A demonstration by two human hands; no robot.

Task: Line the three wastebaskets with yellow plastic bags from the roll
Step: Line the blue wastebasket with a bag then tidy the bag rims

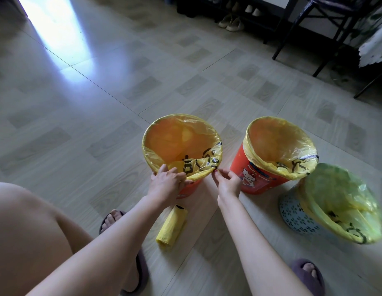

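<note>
Three wastebaskets stand on the floor, each with a yellow bag over its rim. The left red basket wears a yellow bag with black print. My left hand grips the bag's folded edge at the near rim. My right hand pinches the same edge just to the right. A second red basket with a cartoon cat stands to the right. The blue patterned basket sits at the near right. The yellow bag roll lies on the floor between my forearms.
My feet in dark slippers rest on the pale tiled floor; my knee fills the lower left. Black chair legs and a table with a cloth stand at the far right. Shoes line the back wall.
</note>
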